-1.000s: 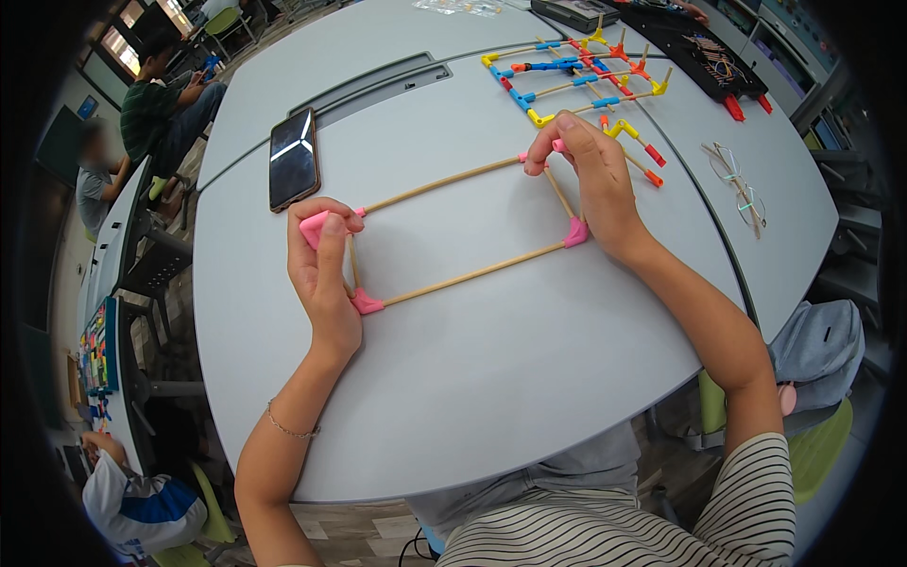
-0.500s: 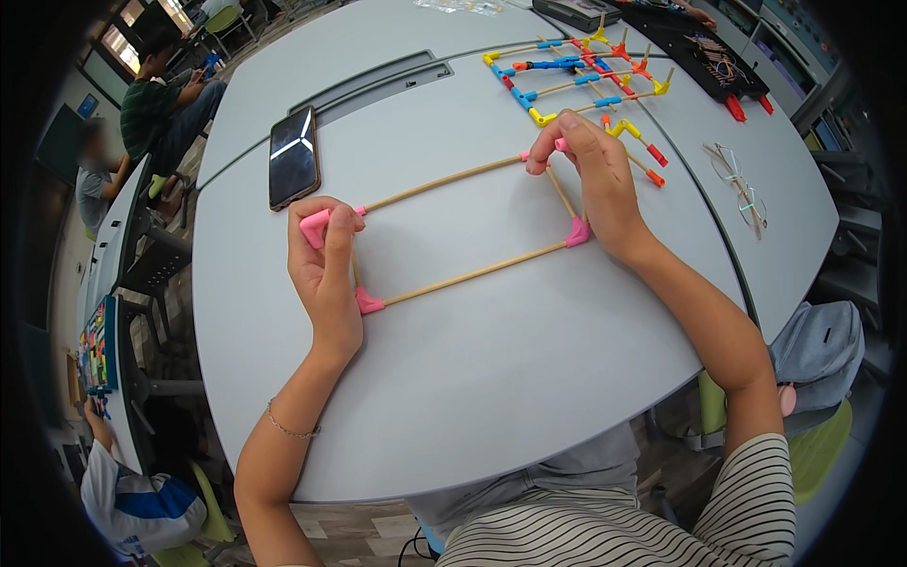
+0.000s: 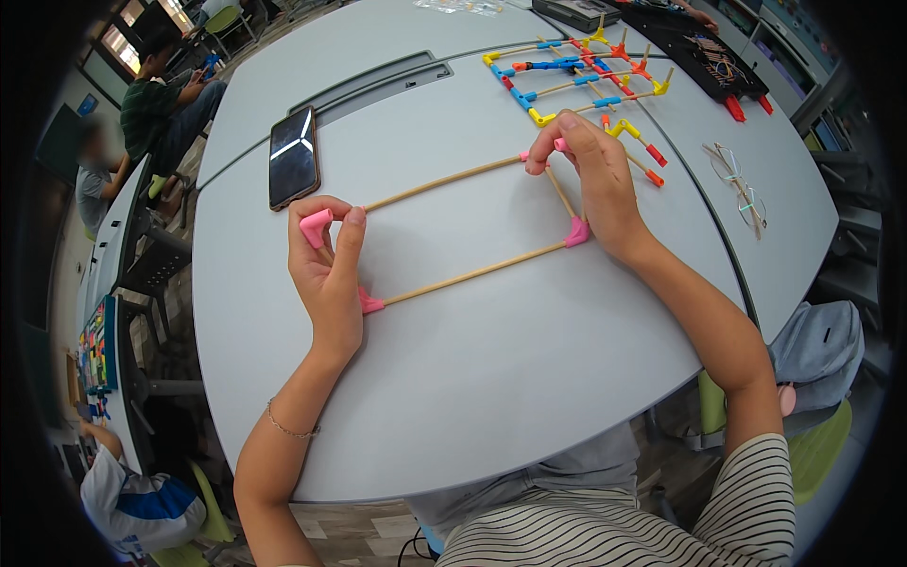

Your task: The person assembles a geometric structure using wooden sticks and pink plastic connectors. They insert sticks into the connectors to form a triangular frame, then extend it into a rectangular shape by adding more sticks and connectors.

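Observation:
A rectangular frame of wooden sticks (image 3: 472, 271) with pink corner connectors (image 3: 577, 232) lies between my two hands. My left hand (image 3: 326, 283) curls its fingers around the frame's left end, against an upturned pink connector (image 3: 315, 228); its thumb is raised off a little. Beside that wrist sits another pink connector (image 3: 371, 300), partly covered. At the far right corner, my right hand (image 3: 605, 189) has its fingers and thumb bent around a pink connector (image 3: 562, 145). That hand hides part of the corner.
A black phone (image 3: 295, 159) lies beyond my left hand. Farther right stands a multicoloured stick-and-connector structure (image 3: 586, 80), with loose connectors (image 3: 654, 153) near it. Eyeglasses (image 3: 737, 189) and a black tool case (image 3: 713, 61) are on the right. Other people (image 3: 165, 104) sit at left.
My left thumb has lifted away from the stick and the upturned pink connector, which now shows more fully. My right hand stays in place.

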`<state>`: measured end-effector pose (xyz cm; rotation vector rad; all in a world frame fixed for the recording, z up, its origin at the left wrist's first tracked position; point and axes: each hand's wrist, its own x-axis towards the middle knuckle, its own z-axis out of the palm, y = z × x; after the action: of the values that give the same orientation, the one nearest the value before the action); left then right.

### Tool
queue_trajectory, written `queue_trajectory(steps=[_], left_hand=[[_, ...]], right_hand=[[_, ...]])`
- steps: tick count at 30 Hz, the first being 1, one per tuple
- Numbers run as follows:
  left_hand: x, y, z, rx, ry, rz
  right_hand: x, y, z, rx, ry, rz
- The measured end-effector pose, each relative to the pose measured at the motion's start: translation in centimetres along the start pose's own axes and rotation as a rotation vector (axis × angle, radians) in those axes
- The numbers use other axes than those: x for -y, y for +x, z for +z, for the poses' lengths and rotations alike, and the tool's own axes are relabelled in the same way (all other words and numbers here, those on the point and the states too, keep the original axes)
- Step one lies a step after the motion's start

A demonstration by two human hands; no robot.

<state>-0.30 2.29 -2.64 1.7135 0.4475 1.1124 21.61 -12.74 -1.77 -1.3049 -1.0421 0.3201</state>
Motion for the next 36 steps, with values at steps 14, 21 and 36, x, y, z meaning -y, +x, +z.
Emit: queue_trajectory(steps=[14, 21, 36], left_hand=[[0.03, 0.01, 0.01, -0.001, 0.006, 0.011], [-0.07, -0.01, -0.01, -0.002, 0.009, 0.001], [0.06, -0.05, -0.18, 0.014, 0.040, 0.016]], right_hand=[[0.17, -0.04, 0.01, 0.001, -0.033, 0.000], [0.14, -0.03, 0.01, 0.000, -0.009, -0.001], [0.14, -0.02, -0.01, 0.001, -0.020, 0.002]])
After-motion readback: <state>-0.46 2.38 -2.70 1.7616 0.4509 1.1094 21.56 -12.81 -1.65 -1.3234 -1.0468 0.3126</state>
